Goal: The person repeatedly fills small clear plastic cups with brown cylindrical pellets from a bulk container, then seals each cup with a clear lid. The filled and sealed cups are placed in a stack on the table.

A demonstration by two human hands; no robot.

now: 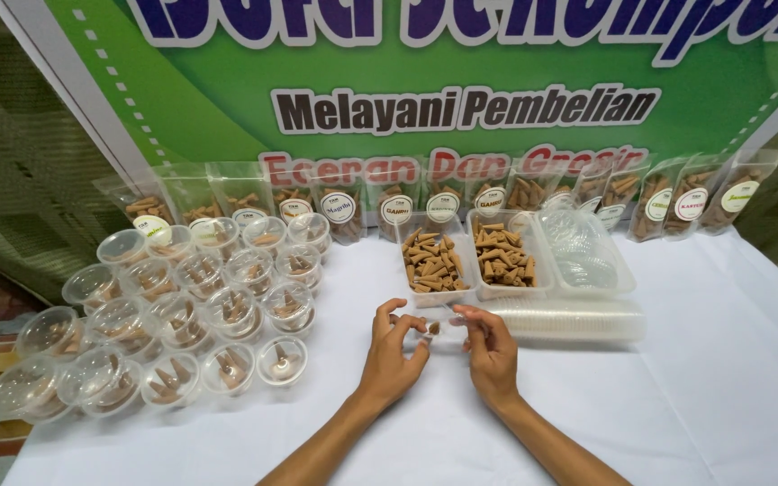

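My left hand (393,355) and my right hand (490,349) meet over the white cloth (677,396), fingertips pinched together. Between them they hold a small clear cup (440,322) with a brown cone piece (432,328) in it; its exact outline is hard to make out. Just beyond my hands stand two clear trays heaped with brown cones, the left tray (434,263) and the right tray (503,255).
Several small round clear cups with cones (182,315) crowd the left side. A clear tray of lids (587,252) and a lying stack of clear cups (574,319) sit at right. Labelled pouches of cones (344,211) lean against a green banner (227,99).
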